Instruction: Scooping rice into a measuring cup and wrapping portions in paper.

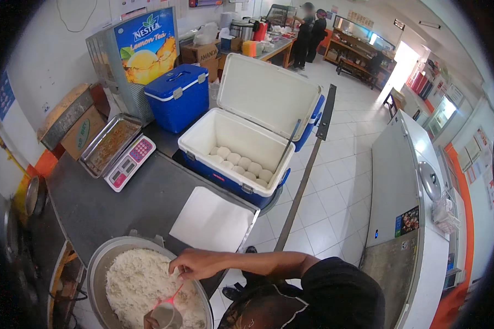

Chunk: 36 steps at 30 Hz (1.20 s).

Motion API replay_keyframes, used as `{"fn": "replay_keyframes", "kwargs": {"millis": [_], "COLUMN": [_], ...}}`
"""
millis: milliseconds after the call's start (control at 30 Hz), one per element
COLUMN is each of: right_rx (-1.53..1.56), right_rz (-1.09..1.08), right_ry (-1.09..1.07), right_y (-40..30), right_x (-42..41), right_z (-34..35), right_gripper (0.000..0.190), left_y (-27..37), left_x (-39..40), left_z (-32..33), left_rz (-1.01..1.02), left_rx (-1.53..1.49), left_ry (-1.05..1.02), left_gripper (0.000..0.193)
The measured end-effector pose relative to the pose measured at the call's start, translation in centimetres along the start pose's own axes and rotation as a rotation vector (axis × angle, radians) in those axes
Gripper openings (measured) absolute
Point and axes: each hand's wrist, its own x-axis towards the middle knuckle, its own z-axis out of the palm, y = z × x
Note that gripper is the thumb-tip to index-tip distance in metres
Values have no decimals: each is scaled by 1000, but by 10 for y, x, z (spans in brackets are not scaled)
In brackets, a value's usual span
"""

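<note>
A large round metal pot [94,283] of cooked white rice [136,275] stands at the table's near end. Over the rice, my right hand [197,263] has its fingers closed at the end of the reddish handle of a small plastic scoop [167,314]. The scoop's cup is pale and partly see-through. Fingers of my left hand [149,320] touch the cup's side; the rest of that hand is hidden or cut off by the lower edge. Beyond the pot, white paper sheets [212,218] lie at the table's corner.
An open blue-and-white cooler [234,123] holds rows of round white portions [238,162]. A digital scale [129,162], a metal tray [109,144] and a smaller blue cooler [179,98] share the dark table [148,197]. A chest freezer [399,172] stands right; two people [308,33] are far back.
</note>
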Motion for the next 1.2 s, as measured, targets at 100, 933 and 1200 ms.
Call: {"fn": "replay_keyframes", "kwargs": {"millis": [100, 933, 1200], "right_rx": [3, -1125, -970], "right_rz": [31, -41, -112], "right_ry": [77, -776, -882], "right_y": [11, 22, -16], "right_x": [0, 96, 124], "right_z": [15, 142, 177], "right_gripper": [29, 16, 18], "left_y": [8, -25, -32], "left_x": [-8, -50, -71], "left_z": [41, -11, -8], "left_rz": [69, 352, 418], "left_rx": [-367, -1437, -1441], "left_ry": [345, 845, 1006], "left_gripper": [61, 58, 56]}}
